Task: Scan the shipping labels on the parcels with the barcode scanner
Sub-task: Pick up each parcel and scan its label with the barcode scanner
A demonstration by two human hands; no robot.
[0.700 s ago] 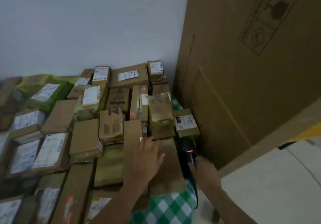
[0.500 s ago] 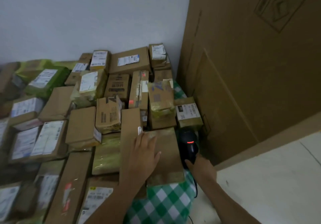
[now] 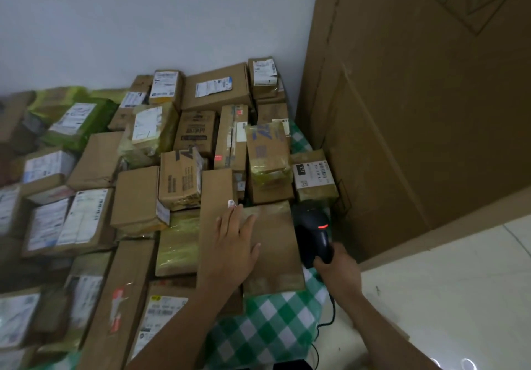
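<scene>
Several brown cardboard parcels, many with white shipping labels, cover the table. My left hand [image 3: 234,244] lies flat with straight fingers on a plain brown parcel [image 3: 275,252] at the near right of the pile. My right hand [image 3: 334,266] grips the handle of a black barcode scanner [image 3: 314,227], whose red light glows. The scanner's head points toward a small parcel with a white label marked 231 [image 3: 313,177] just beyond it. The scanner's black cable [image 3: 330,312] hangs below my right wrist.
A green and white checked cloth [image 3: 267,329] covers the table under the parcels. A very large cardboard box [image 3: 416,111] leans upright immediately right of the pile. A white wall stands behind. Pale floor tiles [image 3: 459,283] show at the lower right.
The view has tilted upward, so the pile sits lower in frame. My left hand stays flat on the brown parcel. The scanner has edged slightly forward toward the labelled parcel.
</scene>
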